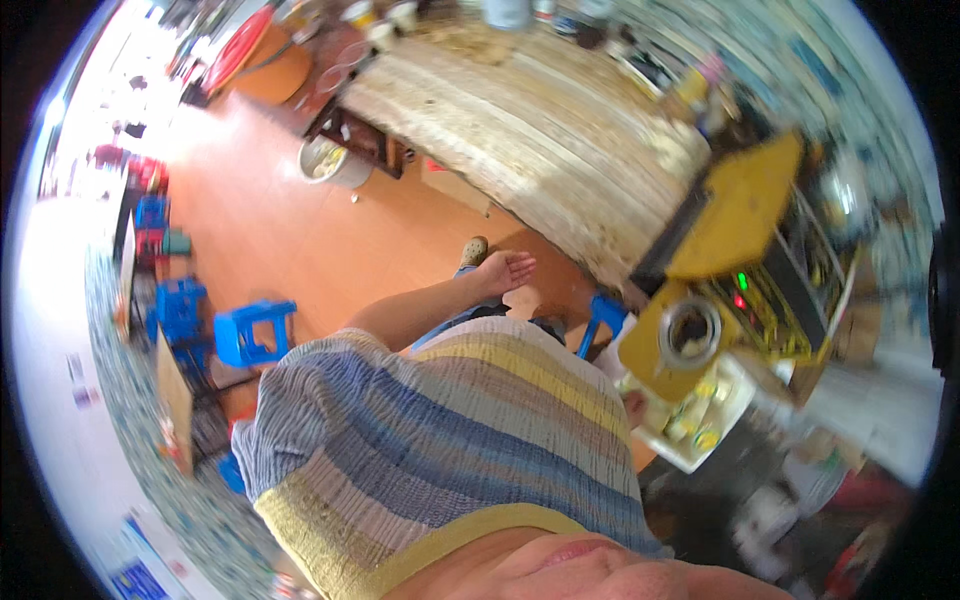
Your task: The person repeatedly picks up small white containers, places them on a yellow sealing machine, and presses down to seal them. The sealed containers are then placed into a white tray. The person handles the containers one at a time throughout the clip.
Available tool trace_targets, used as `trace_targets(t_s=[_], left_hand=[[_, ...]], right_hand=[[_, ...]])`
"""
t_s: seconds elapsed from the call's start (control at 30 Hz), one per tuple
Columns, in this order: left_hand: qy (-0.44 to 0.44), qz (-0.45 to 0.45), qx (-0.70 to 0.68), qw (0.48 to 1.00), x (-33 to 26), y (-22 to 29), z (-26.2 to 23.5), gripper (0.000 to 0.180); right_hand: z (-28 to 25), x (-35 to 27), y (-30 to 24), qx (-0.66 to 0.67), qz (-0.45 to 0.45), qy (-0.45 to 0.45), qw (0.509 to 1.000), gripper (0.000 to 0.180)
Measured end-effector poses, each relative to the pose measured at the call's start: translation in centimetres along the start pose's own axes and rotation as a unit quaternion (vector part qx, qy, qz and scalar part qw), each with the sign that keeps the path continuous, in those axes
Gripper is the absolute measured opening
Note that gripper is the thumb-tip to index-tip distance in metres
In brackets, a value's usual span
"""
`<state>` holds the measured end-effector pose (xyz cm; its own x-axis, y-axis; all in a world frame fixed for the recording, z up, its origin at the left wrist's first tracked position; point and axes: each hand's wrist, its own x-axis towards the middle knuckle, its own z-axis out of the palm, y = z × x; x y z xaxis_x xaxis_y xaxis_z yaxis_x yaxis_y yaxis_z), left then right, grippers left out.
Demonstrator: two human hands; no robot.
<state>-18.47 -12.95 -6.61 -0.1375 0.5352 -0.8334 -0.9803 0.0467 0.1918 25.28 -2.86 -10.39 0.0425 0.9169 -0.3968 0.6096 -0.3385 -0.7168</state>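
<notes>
My left hand (pixel 507 272) hangs in front of my body above the floor, palm turned up and fingers stretched out, holding nothing. My right hand (pixel 635 408) shows only in small part beside my striped top, its fingers hidden. It is nearest a white tray (pixel 690 460) that holds yellow-and-white pieces too blurred to name. Just above the tray stands a yellow machine (pixel 745 205) with a round metal opening (pixel 690 333) and green and red lights.
A long wooden worktable (pixel 520 110) carries cups and containers along its far side. Under its left end sits a white bucket (pixel 335 165). Blue stools (pixel 255 333) stand at the left, and a large orange tub (pixel 265 65) is at the far left.
</notes>
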Motion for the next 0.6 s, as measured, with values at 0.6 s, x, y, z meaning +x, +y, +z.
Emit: trace_targets(t_s=[0.6], left_hand=[[0.048,0.194,-0.223,0.954,-2.4,26.4,-21.5,0.022]], right_hand=[[58.7,-4.3,-64.8,-0.056,-0.593,-0.364,0.716,0.040]])
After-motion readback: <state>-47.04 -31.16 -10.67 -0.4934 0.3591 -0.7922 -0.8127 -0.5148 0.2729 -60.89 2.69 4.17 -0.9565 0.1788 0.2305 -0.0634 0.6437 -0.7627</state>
